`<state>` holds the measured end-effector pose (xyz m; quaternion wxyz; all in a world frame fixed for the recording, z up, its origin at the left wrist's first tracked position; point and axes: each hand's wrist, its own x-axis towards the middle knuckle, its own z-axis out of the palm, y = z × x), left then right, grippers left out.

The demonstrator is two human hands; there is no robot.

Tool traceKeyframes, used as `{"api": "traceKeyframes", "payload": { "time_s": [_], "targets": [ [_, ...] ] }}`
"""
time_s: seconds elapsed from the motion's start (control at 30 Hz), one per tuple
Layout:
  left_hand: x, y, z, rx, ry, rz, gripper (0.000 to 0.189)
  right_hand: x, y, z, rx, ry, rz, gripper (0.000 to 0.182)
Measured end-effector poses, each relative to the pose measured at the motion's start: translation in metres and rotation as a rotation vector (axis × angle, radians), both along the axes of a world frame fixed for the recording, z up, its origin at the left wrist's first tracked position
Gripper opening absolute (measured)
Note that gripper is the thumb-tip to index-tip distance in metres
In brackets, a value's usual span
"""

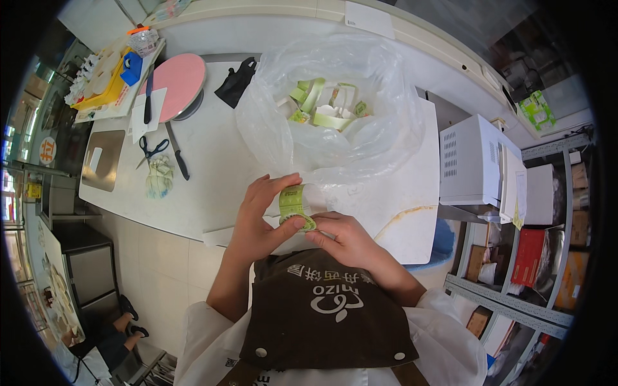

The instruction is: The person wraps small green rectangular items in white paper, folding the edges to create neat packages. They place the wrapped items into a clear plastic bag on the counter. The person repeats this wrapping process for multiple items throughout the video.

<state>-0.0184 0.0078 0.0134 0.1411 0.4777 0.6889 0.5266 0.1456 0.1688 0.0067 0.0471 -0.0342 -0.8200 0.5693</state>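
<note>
Between my hands, close to the table's front edge, is a green printed paper piece (pixel 291 201), bent into a curve with a rounded tab at its lower end. My left hand (pixel 260 219) grips it, thumb on the tab and fingers along its upper left side. The fingertips of my right hand (pixel 345 236) pinch the tab's right edge. Beyond them a large clear plastic bag (pixel 270 130) lies wide-mouthed on the white table (pixel 212 144). Inside it are several green-and-white paper pieces (pixel 333 118) with curved bands, partly hidden by the bag's folds.
To the left lie scissors (pixel 153 147), a black-handled knife (pixel 179 161), a crumpled cloth (pixel 160 177) and a pink turntable (pixel 181 84). A black glove (pixel 236 82) lies behind. A white appliance (pixel 463 164) stands right. A person's legs (pixel 130 333) show at lower left.
</note>
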Motion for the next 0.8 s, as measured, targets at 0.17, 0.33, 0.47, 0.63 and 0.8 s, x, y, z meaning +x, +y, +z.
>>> {"api": "traceKeyframes", "payload": {
  "time_s": [0.17,0.33,0.47,0.63,0.8],
  "targets": [
    [0.001,0.0,0.004,-0.002,0.054,-0.017,0.039,0.002,0.0,0.003,-0.066,-0.092,-0.094,0.02],
    [0.004,0.003,0.002,0.057,0.114,-0.024,0.02,0.002,-0.001,-0.005,-0.097,-0.081,-0.095,0.018],
    [0.007,0.003,0.003,0.072,0.118,-0.032,0.014,0.002,0.001,-0.003,-0.097,-0.148,-0.066,0.024],
    [0.007,0.006,0.004,0.025,0.248,-0.125,0.026,0.002,-0.002,-0.002,-0.24,0.001,-0.086,0.029],
    [0.011,0.01,0.003,0.016,0.162,-0.237,0.044,0.005,0.0,-0.008,-0.529,-0.041,-0.141,0.031]
  ]
}}
